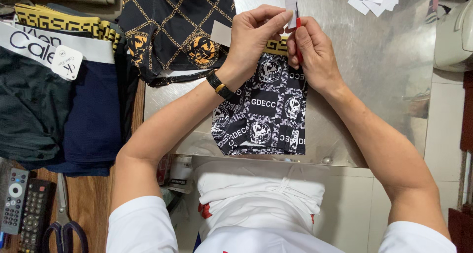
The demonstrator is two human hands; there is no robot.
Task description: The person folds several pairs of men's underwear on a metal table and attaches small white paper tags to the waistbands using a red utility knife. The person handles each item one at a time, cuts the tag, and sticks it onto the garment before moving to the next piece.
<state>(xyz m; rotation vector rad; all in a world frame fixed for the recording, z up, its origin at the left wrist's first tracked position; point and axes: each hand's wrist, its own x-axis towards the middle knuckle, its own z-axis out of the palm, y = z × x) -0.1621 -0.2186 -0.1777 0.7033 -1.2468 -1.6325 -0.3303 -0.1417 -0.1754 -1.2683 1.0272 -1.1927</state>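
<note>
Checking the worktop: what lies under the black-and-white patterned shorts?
The black-and-white patterned shorts lie on the shiny metal sheet; anything beneath the fabric is covered.

Scissors (63, 223) right of remotes (22, 208)

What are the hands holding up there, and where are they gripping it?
The left hand pinches a small white tag by its lower edge. The right hand grips a thin red tool along its shaft, tip at the tag.
</note>
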